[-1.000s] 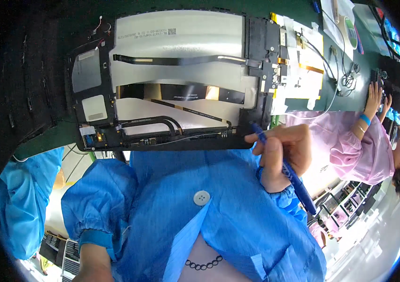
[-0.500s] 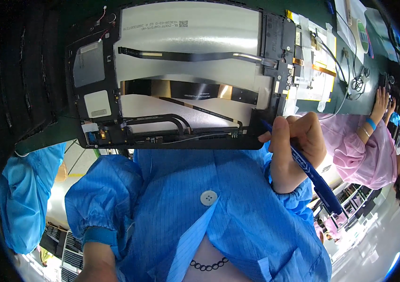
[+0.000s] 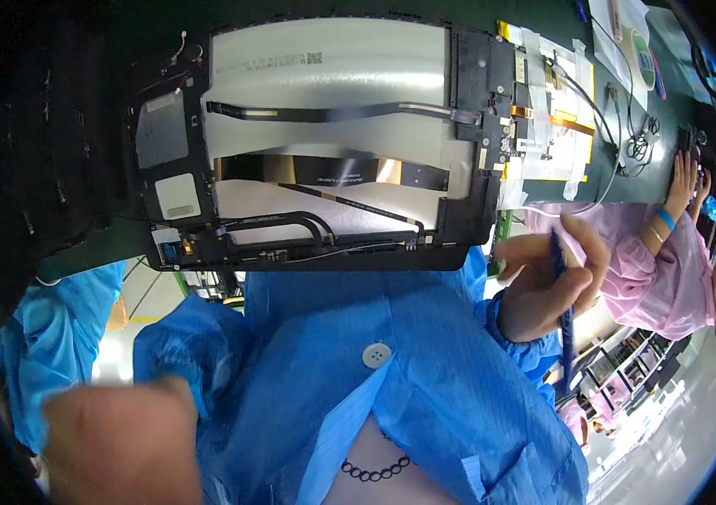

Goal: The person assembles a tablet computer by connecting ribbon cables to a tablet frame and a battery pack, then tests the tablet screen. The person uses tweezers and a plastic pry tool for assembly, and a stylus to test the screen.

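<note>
An opened tablet (image 3: 328,135) with its inside facing up lies along the table's near edge. Silvery battery panels fill its middle, with dark ribbon cables (image 3: 332,171) running across them. Just off its lower right corner is my right hand (image 3: 553,278), its fingers closed round a slim blue pen (image 3: 566,337). The pen stands nearly upright in view and is apart from the tablet. Low at the left, close to the camera, my left hand (image 3: 122,446) is smeared by motion. Its fingers cannot be made out, and nothing shows in it.
A board with clear tape and yellow edges (image 3: 547,118) adjoins the tablet's right side. Thin cables (image 3: 640,147) coil on the green table (image 3: 543,195). A pink-sleeved person (image 3: 652,278) works at the right; a blue sleeve (image 3: 59,337) shows at the left. Dark material (image 3: 46,160) covers the far left.
My right hand has drawn away from the tablet's corner to the right, and the pen has swung upright. My left hand has risen into view, blurred. The tablet sits slightly shifted in view.
</note>
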{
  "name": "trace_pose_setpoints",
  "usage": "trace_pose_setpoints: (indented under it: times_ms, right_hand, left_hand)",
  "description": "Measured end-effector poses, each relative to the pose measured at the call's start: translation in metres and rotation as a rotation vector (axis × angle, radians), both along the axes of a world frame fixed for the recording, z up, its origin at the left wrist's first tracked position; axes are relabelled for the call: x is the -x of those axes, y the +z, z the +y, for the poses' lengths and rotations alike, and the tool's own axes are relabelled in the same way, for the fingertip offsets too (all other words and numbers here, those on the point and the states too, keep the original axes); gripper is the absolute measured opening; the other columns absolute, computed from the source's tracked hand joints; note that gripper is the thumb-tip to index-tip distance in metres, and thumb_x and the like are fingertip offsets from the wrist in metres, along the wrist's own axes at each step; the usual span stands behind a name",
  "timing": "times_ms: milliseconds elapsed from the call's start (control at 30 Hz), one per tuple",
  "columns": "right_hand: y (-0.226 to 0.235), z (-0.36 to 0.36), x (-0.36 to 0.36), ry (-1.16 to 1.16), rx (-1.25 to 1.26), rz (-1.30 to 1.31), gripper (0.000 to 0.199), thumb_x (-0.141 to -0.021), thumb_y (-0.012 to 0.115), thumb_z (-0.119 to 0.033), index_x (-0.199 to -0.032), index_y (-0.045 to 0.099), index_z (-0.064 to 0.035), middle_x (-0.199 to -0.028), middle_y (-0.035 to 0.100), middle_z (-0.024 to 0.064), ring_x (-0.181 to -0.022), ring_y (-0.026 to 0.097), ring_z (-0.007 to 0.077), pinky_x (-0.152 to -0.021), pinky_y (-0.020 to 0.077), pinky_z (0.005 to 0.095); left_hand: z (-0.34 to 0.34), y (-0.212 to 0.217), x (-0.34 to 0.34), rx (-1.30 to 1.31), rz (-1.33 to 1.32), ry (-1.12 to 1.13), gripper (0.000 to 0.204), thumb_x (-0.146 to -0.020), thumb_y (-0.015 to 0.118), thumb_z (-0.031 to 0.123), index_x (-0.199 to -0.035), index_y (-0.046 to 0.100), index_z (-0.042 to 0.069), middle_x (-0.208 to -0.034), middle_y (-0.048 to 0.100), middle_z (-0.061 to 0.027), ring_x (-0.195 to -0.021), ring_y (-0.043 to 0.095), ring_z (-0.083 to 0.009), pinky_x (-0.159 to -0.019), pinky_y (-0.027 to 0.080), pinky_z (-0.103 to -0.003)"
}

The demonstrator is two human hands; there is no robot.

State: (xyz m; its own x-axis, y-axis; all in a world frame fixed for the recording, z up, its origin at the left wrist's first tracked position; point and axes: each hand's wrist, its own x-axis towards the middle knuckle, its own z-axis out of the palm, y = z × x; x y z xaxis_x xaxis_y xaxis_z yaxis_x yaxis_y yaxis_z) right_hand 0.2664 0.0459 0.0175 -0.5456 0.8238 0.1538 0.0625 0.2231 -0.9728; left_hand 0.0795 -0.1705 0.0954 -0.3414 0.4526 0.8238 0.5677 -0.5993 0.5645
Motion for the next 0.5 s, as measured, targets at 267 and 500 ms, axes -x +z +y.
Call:
trace_pose_setpoints:
  times_ms: [267,500]
  right_hand:
    - [-0.014,0.005,-0.009,0.035,0.114,-0.123,0.033,-0.098,0.039,-0.024,-0.083,0.051,0.0034,-0.101,0.063,0.0263,-0.082,0.066,0.0256,-0.076,0.0521,0.0348]
    - [-0.004,-0.003,-0.011,0.181,0.076,-0.15,0.028,-0.097,0.042,-0.018,-0.082,0.051,0.0042,-0.1,0.064,0.0251,-0.089,0.065,0.0266,-0.081,0.0493,0.0343]
  left_hand:
    - [0.046,-0.069,0.0,1.307,0.609,0.311,0.108,-0.047,0.079,0.055,-0.138,0.038,0.015,-0.148,0.023,-0.018,-0.137,0.018,-0.0384,-0.109,0.007,-0.058]
    - [0.051,-0.068,0.012,1.176,0.549,0.328,0.1,-0.048,0.081,0.052,-0.137,0.039,0.035,-0.148,0.025,-0.0098,-0.135,0.025,-0.0321,-0.112,0.014,-0.052]
